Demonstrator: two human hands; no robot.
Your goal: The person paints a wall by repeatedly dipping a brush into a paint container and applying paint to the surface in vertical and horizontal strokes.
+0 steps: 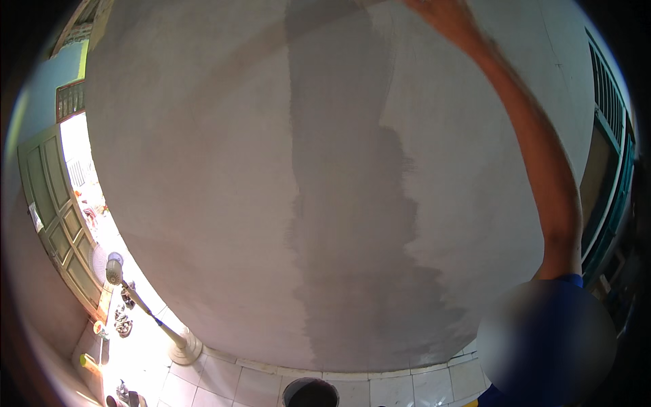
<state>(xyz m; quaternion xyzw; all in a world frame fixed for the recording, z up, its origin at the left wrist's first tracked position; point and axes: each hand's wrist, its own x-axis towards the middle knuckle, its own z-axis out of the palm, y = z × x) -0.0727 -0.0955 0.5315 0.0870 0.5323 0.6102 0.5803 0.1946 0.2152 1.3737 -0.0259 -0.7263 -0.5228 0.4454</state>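
Note:
My right arm, in a blue sleeve, reaches up along the right side to the top edge. Only a small part of my right hand (426,4) shows there, close to the wall (203,203). Its fingers are cut off by the frame, so I cannot make out whether it holds anything. Left of the hand, a darker grey, wet-looking band (346,203) with ragged edges runs down the pale grey wall to its foot. A curved shadow crosses the upper wall. My left hand is not in view.
A dark round bucket (310,393) stands on the white tiled floor (256,385). At left are a pedestal fan (114,271) with a round base and a wooden panelled door (57,210) beside a bright doorway. A teal-framed opening (603,197) lies at far right.

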